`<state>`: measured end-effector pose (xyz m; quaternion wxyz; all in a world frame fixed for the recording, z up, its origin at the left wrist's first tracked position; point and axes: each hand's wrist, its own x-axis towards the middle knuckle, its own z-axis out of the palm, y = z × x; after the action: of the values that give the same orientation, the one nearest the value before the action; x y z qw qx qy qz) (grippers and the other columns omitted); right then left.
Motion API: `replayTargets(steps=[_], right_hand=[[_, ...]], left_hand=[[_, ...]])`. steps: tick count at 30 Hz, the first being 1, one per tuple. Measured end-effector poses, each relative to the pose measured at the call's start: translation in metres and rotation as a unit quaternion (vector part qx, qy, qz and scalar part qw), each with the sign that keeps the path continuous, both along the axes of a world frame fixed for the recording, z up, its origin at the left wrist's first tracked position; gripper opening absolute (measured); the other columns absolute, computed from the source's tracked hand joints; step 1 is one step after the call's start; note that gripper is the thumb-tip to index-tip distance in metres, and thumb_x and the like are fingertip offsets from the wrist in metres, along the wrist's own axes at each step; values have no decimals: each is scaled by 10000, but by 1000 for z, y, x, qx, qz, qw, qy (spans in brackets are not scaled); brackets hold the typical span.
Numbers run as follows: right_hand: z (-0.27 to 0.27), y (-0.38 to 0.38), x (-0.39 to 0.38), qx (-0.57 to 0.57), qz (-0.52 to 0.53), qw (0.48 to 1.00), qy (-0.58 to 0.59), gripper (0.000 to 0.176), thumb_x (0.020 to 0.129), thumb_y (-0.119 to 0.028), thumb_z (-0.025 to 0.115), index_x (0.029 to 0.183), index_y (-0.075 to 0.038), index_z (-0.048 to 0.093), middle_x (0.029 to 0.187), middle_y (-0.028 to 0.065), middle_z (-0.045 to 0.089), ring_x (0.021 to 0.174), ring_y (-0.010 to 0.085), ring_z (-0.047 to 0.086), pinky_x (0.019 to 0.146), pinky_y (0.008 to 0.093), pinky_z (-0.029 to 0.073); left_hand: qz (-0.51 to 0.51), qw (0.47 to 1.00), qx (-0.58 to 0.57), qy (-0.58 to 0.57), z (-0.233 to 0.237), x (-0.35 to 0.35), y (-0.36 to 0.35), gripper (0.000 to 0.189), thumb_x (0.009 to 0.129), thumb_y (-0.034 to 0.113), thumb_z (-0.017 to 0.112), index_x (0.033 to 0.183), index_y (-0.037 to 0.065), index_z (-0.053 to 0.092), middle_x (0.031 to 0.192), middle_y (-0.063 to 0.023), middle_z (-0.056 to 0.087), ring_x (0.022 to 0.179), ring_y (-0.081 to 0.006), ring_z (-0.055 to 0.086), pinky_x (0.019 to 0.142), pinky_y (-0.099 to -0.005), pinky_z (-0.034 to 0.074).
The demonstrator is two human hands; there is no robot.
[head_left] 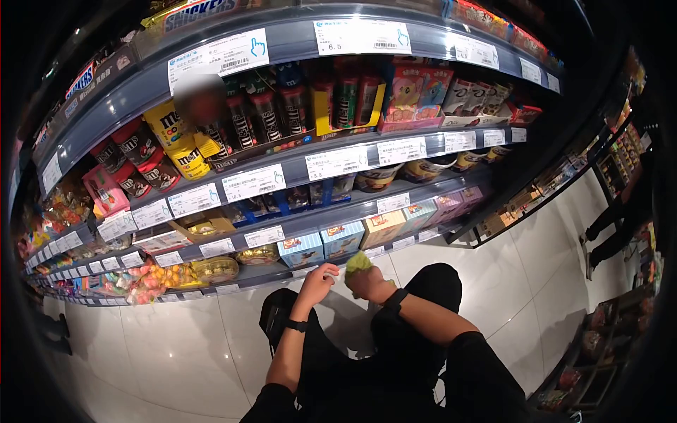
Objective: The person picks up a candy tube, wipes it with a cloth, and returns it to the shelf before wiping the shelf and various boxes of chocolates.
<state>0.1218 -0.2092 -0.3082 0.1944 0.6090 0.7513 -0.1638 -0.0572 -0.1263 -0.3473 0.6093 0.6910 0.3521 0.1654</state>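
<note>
My right hand [371,285] is closed around a crumpled yellow-green cloth [358,264], which sticks out above the fingers. My left hand [319,283] is a little to the left, its fingers loosely bent and apart, with nothing visible in them. Both hands are above my knees, in front of the lowest shelf. Just beyond them stand a light blue box [301,249], a second blue box [342,240] and a cream box [383,229].
Shelves carry M&M's tubes [268,118], yellow M&M's packs [189,161], tubs [374,179] and bagged sweets [151,276]. Price labels [337,163] line the shelf edges. Tiled floor [176,345] lies below. A person's legs [606,229] show at the right, near another display.
</note>
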Motion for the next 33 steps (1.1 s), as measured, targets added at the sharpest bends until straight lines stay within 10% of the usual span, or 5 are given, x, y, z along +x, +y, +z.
replayTargets(steps=[4,7,12,21,33], right_hand=[[-20,-12,3,-33,-30,998,-43,161,888,-218,679,950,-130,798,1034,96,732,951,259,752,687,446,557],[-13,-23,-2,130,-7,983,-130,184,914,-216,648,976,-131,798,1037,69,724,948,262,742,719,423,546],[-15,-10,-4,18,-65,997,-38,316,935,-235,636,1228,-161,728,1194,115,664,1066,304,704,840,418,560],[2,-5,-17,69,-74,995,24,309,834,-236,757,1109,-94,770,1300,163,576,1120,351,673,806,406,618],[11,0,-25,101,-41,989,100,339,814,-98,733,1146,-84,663,1161,155,641,978,339,731,790,396,619]], left_hand=[[-25,999,8,26,-26,6,-7,337,883,-93,499,1169,-5,653,1104,-101,729,979,-192,709,849,-350,594],[-31,998,39,-30,-35,14,-15,315,890,-42,550,1183,15,649,1072,-97,757,894,-200,731,789,-337,562],[-76,993,-23,-87,-43,16,-33,401,842,-95,576,1223,11,642,1096,-75,737,909,-162,718,767,-317,548],[-41,999,-13,7,-43,17,-42,629,833,-55,679,1427,75,516,1253,-80,669,972,-161,665,777,-316,542],[63,987,150,-15,-59,16,-40,829,803,-5,716,1551,108,377,1014,-213,740,912,-440,712,750,-471,565]])
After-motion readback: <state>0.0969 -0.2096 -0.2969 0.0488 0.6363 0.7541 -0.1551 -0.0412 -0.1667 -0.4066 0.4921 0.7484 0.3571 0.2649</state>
